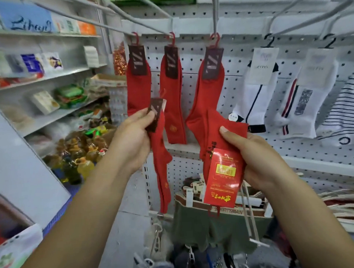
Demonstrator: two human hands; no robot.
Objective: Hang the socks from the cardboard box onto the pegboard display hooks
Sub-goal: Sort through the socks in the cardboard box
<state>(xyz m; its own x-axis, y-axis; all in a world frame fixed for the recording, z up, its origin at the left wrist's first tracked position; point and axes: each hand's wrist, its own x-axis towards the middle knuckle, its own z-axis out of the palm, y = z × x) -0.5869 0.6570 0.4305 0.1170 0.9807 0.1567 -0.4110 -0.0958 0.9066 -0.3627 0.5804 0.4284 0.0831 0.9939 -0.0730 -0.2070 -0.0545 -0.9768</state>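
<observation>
My left hand [133,138] pinches the dark label of a red sock pair [162,164] that hangs down below it. My right hand [251,153] grips another red sock pair [214,132] with a red barcode card [224,178], held upside down. Both are in front of the white pegboard [240,63]. Three red sock pairs [173,90] with dark labels hang by red hangers from long grey hooks [214,14] above my hands. The cardboard box is not in view.
White socks [257,95] and striped socks [344,118] hang to the right. Shelves [49,78] of packaged goods and oil bottles [84,157] stand to the left. Green underwear [207,229] and keychains hang on lower hooks beneath my hands.
</observation>
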